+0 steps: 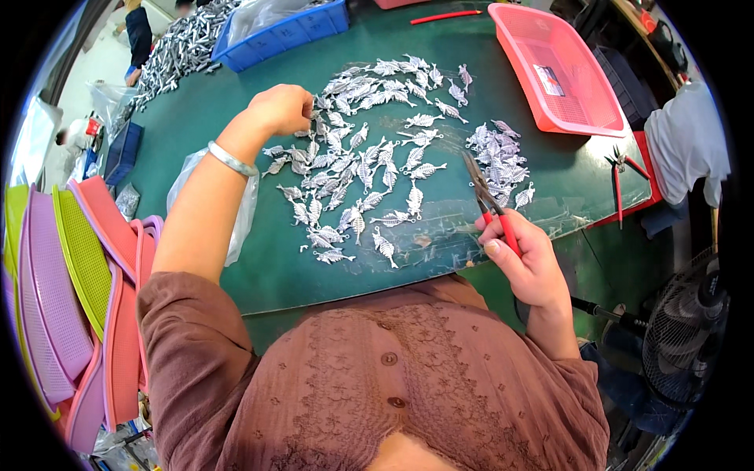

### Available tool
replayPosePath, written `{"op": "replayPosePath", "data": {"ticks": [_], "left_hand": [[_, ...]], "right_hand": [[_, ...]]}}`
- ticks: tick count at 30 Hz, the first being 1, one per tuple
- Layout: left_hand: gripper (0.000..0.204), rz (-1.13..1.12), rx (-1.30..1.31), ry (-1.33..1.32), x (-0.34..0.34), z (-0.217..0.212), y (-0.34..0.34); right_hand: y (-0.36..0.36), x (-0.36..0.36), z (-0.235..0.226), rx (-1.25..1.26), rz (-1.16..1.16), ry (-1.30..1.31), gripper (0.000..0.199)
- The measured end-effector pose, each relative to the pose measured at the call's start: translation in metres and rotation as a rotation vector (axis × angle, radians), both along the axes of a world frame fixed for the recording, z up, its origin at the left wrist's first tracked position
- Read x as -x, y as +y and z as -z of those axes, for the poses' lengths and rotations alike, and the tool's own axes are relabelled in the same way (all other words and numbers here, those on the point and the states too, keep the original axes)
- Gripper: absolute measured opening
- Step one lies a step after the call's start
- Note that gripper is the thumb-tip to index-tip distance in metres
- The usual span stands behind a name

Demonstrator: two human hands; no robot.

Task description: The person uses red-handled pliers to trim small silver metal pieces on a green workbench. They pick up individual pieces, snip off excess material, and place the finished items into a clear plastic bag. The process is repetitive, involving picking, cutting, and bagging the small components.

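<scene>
Many silver fish-skeleton pendants, each with a small loop, lie spread over the green tabletop. A denser heap of the same pendants sits to their right. My left hand, below a wrist with a pale bangle, is at the upper left edge of the spread. Its fingers are curled together, and whatever they may hold is hidden. My right hand grips red-handled pliers, which point up and left beside the heap. The slim jaws look closed or nearly so, with nothing visible in them.
A pink basket stands at the far right, with more red-handled pliers nearer the right edge. At the far left are a blue bin and piled grey metal pieces. Stacked coloured baskets stand left; a fan right.
</scene>
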State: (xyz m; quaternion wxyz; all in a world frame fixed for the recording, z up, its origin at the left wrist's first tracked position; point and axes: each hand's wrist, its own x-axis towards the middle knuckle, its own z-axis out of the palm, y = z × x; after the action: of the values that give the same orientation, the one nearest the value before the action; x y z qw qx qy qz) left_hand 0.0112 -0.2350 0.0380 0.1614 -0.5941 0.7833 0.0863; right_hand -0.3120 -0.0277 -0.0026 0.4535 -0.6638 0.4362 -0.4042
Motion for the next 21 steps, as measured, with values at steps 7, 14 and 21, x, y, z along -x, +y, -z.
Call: {"op": "replayPosePath", "data": {"ticks": [7, 14, 21], "left_hand": [[0.016, -0.02, 0.119, 0.14, -0.016, 0.011, 0.002], [0.021, 0.33, 0.195, 0.233, 0.0, 0.025, 0.007], [0.018, 0.499, 0.178, 0.055, 0.011, 0.023, 0.004]], "right_hand": [[-0.001, -0.001, -0.001, 0.006, -0.021, 0.014, 0.011], [-0.001, -0.002, -0.002, 0.007, -0.027, 0.018, 0.012], [0.001, -0.002, -0.002, 0.031, -0.02, 0.022, 0.012]]}}
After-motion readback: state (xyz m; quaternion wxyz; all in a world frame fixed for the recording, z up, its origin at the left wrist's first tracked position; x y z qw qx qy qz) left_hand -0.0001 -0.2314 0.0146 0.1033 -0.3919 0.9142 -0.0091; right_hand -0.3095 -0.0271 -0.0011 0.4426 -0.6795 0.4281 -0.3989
